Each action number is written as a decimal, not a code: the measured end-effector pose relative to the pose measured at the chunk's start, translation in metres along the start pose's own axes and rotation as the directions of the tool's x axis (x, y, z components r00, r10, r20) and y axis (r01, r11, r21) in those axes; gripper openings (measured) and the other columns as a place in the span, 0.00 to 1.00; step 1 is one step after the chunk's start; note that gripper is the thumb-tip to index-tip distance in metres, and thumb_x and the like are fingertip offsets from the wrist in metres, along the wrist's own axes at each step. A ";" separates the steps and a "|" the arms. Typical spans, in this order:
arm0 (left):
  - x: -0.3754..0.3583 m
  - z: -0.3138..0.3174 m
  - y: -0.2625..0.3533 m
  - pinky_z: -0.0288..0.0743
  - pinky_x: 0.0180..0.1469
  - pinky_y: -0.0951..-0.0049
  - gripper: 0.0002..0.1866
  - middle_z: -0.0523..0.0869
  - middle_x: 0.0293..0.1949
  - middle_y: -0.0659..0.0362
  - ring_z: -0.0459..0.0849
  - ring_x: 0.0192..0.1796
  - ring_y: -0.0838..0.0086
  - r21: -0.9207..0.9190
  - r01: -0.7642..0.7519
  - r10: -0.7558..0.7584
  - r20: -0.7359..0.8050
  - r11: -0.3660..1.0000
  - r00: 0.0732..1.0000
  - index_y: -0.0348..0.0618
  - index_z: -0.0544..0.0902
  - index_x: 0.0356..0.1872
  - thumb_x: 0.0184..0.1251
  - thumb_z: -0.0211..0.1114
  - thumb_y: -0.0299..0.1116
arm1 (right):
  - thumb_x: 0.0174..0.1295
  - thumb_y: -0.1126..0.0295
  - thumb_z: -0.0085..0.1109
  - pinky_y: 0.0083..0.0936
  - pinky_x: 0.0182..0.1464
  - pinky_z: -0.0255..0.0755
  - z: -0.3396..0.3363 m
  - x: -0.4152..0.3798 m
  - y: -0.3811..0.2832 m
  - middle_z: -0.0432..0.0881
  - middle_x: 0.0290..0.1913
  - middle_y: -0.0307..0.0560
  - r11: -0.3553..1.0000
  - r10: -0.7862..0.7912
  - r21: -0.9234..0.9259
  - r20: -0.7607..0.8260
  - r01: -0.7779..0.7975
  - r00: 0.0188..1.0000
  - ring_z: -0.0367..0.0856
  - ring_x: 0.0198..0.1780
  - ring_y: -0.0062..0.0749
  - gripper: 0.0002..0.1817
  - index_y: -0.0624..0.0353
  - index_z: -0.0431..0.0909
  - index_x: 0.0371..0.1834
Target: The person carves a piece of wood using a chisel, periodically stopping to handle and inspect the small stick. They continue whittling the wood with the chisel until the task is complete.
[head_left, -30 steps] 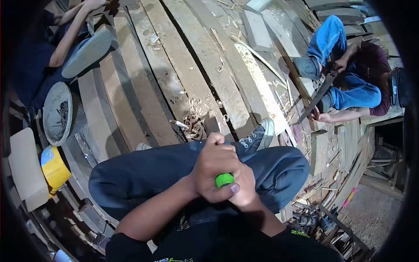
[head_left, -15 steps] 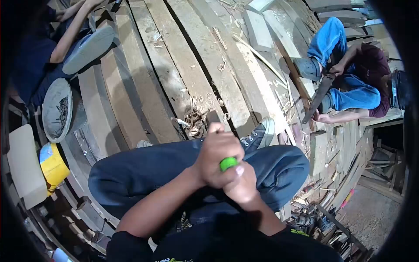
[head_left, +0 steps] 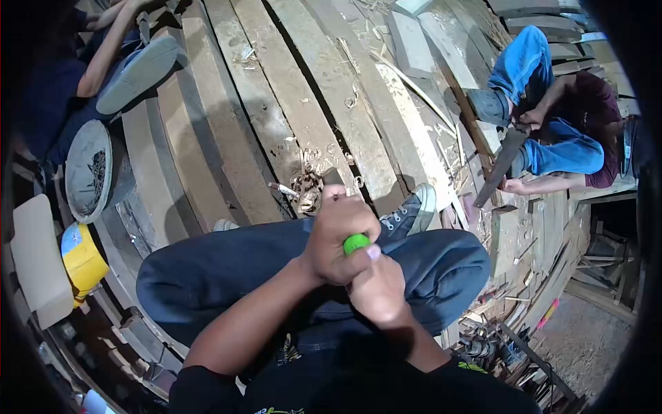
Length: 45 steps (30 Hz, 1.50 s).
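Note:
My left hand (head_left: 338, 228) is closed in a fist around a tool whose rounded green handle end (head_left: 356, 243) shows beside the thumb. Right against it, lower and a little to the right, my right hand (head_left: 379, 290) is closed too; its fingers and what they grip are hidden. A short, flat, brownish-grey end (head_left: 333, 176) sticks out beyond the left knuckles. Both hands are together above my crossed legs. Just past them, curled wood shavings (head_left: 308, 190) lie heaped on the planks, with a small whitish stick (head_left: 282, 188) at their left edge.
Thick wooden planks (head_left: 227, 131) with dark gaps between them form the floor. At left stand a bucket (head_left: 77, 181) of dark nail-like pieces and a yellow container (head_left: 87, 261). On the right, a person in jeans holds a handsaw (head_left: 502, 162) at a board. Another person sits upper left.
Both my hands and the green-ended tool have shifted slightly up and left, still closed together. At right, the person's saw has slid a little down and left.

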<state>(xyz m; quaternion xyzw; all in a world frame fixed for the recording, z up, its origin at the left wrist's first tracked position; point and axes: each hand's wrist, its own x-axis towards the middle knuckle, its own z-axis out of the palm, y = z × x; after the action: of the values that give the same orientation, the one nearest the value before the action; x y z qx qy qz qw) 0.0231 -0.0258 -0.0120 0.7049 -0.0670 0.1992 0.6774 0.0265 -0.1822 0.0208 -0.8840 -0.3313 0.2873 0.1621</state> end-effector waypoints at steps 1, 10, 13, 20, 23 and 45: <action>0.001 0.000 0.005 0.57 0.48 0.61 0.17 0.76 0.23 0.61 0.74 0.28 0.65 0.003 -0.005 0.005 -0.005 1.000 1.000 0.49 0.75 0.23 0.58 0.63 0.51 | 0.67 0.59 0.50 0.55 0.34 0.77 -0.001 -0.001 0.000 0.84 0.31 0.62 1.000 -0.006 -0.005 -0.001 0.006 1.000 0.85 0.34 0.61 0.15 0.60 0.79 0.44; -0.019 0.006 0.040 0.57 0.45 0.63 0.20 0.79 0.23 0.66 0.76 0.26 0.70 0.030 -0.089 0.088 0.015 0.996 0.996 0.52 0.77 0.21 0.66 0.61 0.54 | 0.65 0.54 0.57 0.42 0.35 0.78 0.000 -0.005 0.001 0.84 0.34 0.51 0.990 -0.071 0.112 -0.142 0.087 0.987 0.86 0.36 0.52 0.18 0.57 0.70 0.45; -0.013 0.008 0.072 0.57 0.45 0.62 0.18 0.78 0.22 0.67 0.76 0.26 0.71 0.029 -0.117 0.117 0.019 0.993 0.993 0.52 0.76 0.20 0.61 0.63 0.52 | 0.65 0.62 0.58 0.38 0.34 0.78 -0.010 0.008 -0.016 0.83 0.34 0.51 0.986 0.133 0.100 -0.025 -0.130 0.991 0.86 0.36 0.50 0.13 0.56 0.69 0.44; -0.014 -0.002 0.098 0.63 0.47 0.57 0.17 0.75 0.26 0.64 0.75 0.30 0.67 -0.016 -0.179 0.179 0.188 0.984 0.966 0.48 0.78 0.27 0.52 0.71 0.50 | 0.67 0.56 0.57 0.55 0.29 0.78 -0.025 0.016 -0.027 0.83 0.25 0.65 0.960 0.269 0.057 0.077 -0.273 0.960 0.86 0.29 0.63 0.24 0.64 0.58 0.46; -0.018 0.011 0.096 0.58 0.43 0.60 0.19 0.77 0.25 0.66 0.77 0.25 0.71 -0.097 -0.215 0.220 0.050 0.972 0.974 0.49 0.78 0.23 0.58 0.65 0.54 | 0.63 0.57 0.60 0.53 0.29 0.78 -0.031 0.012 -0.028 0.83 0.24 0.64 0.980 0.179 0.083 0.055 -0.183 0.982 0.86 0.29 0.62 0.26 0.66 0.57 0.46; 0.001 -0.006 0.048 0.61 0.43 0.61 0.16 0.79 0.24 0.62 0.79 0.28 0.64 -0.118 -0.230 0.242 0.100 0.966 0.965 0.49 0.76 0.21 0.56 0.66 0.48 | 0.65 0.53 0.56 0.38 0.30 0.79 -0.019 0.004 -0.018 0.84 0.29 0.42 0.968 0.013 0.248 -0.191 0.035 0.982 0.87 0.30 0.46 0.14 0.51 0.76 0.41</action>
<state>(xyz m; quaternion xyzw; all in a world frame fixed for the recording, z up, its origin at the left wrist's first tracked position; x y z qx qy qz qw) 0.0052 -0.0234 0.0328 0.6652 -0.1994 0.2344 0.6803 0.0317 -0.1679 0.0421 -0.8781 -0.2804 0.2398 0.3048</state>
